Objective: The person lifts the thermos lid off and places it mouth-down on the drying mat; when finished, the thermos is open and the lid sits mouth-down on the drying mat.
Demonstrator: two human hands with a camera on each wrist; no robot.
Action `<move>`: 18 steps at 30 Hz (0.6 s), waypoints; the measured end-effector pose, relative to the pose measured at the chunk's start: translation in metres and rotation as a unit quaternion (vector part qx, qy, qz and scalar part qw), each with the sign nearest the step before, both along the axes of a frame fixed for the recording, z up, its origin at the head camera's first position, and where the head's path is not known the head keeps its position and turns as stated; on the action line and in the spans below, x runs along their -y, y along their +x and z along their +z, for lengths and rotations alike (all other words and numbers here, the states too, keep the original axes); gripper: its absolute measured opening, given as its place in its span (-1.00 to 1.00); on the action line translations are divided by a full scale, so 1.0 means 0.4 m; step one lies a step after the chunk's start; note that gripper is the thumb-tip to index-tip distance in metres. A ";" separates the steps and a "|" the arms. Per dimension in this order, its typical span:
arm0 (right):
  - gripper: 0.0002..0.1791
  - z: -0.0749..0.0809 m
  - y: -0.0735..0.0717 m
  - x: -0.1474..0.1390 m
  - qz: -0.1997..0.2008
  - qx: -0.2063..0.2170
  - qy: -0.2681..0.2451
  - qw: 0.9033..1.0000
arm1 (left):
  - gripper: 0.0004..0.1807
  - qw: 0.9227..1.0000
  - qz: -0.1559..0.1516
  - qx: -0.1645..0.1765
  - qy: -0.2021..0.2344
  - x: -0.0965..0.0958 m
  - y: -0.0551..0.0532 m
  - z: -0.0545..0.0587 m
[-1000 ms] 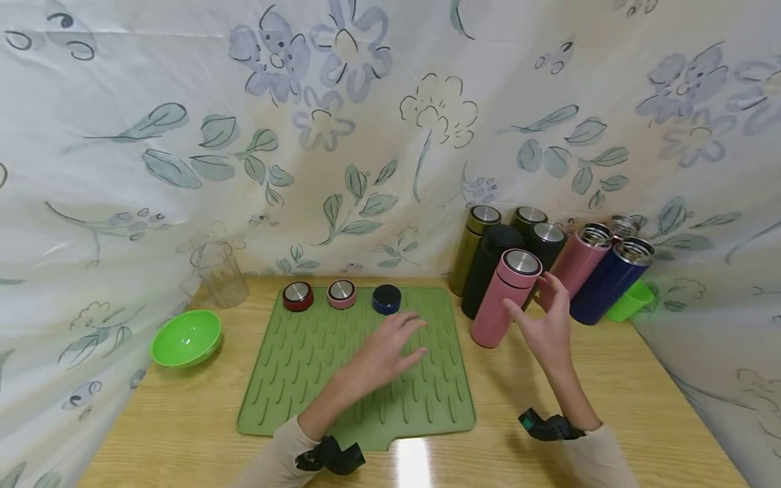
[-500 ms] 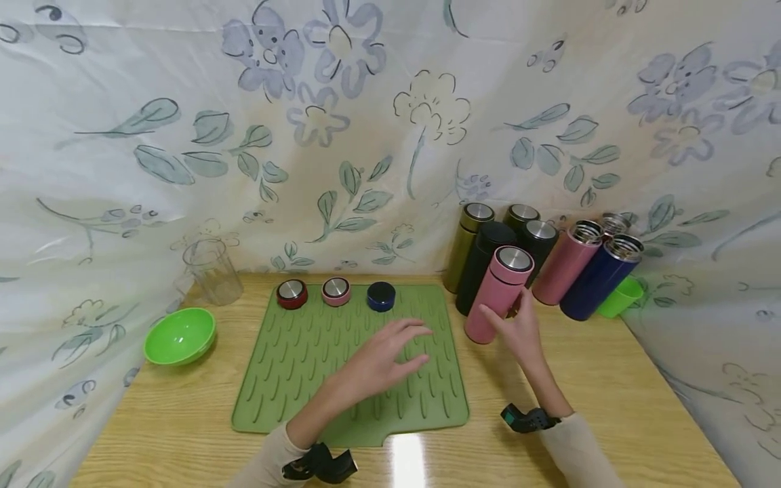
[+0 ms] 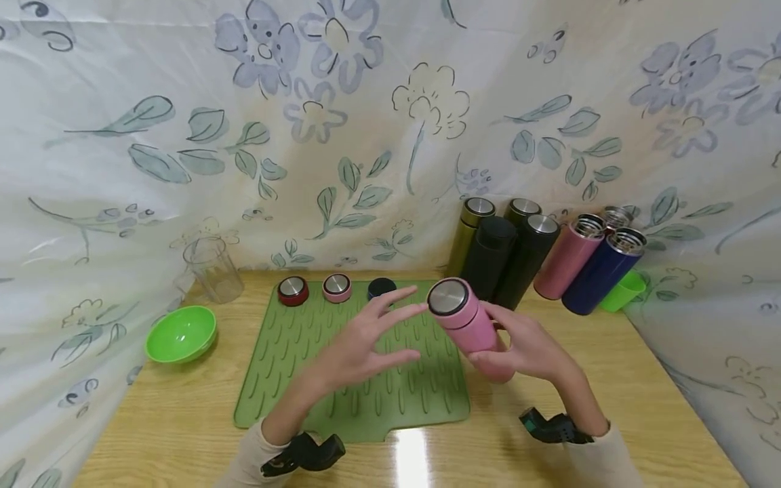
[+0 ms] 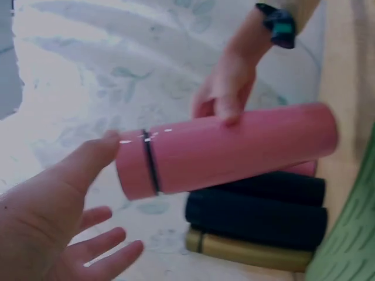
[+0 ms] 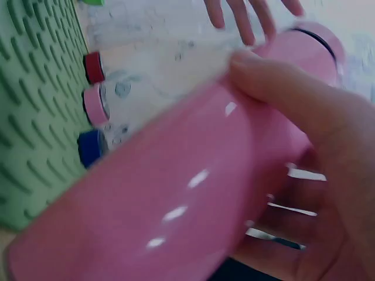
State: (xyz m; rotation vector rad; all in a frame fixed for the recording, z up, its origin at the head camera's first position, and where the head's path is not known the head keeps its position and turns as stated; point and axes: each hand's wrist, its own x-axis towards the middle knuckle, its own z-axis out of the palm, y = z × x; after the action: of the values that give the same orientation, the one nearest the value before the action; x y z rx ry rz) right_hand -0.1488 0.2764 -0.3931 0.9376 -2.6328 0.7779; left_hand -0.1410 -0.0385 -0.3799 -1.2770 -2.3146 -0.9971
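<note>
My right hand (image 3: 529, 339) grips a pink thermos bottle (image 3: 468, 333) around its body, thumb on the near side. The bottle tilts, its silver-topped pink lid (image 3: 448, 298) leaning left over the green mat's right edge. Close to that lid is my left hand (image 3: 356, 344), fingers spread and holding nothing. From the left wrist view, the thumb (image 4: 96, 155) comes right at the lid's edge while the other fingers stay apart from it. In the right wrist view the bottle (image 5: 176, 193) fills the middle, with the right fingers curled behind it.
On the green drying mat (image 3: 342, 386) sit a red lid (image 3: 293, 291), a pink lid (image 3: 337, 288) and a dark blue lid (image 3: 381, 287). Capped dark and olive bottles (image 3: 491, 251) and lidless bottles (image 3: 604, 271) stand back right. A green bowl (image 3: 181, 334) and clear pitcher (image 3: 213, 270) are left.
My right hand has taken hold of the pink thermos bottle, moved it left and nearer, and tipped its top leftward. My left hand has stayed spread near the mat, fingers raised toward the bottle's lid.
</note>
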 end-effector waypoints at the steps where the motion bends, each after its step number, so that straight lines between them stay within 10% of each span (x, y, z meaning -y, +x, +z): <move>1: -0.13 0.007 0.011 0.010 0.020 -0.013 0.022 0.999 | -0.30 1.000 -0.011 -0.013 -0.011 0.006 0.002 0.008; 10: -0.17 0.011 0.059 0.062 0.056 -0.058 0.119 0.990 | -0.43 0.994 -0.090 -0.045 -0.045 0.028 0.019 0.029; 18: -0.17 0.011 0.063 0.064 0.051 -0.050 0.135 0.988 | -0.41 0.993 -0.076 -0.065 -0.056 0.028 0.021 0.028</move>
State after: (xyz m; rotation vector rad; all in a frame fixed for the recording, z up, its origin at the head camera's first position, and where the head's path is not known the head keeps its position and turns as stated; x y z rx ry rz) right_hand -0.1236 0.2509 -0.3888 1.1556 -2.6631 0.3867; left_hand -0.1327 -0.0498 -0.3688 -1.5354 -2.2271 -0.8124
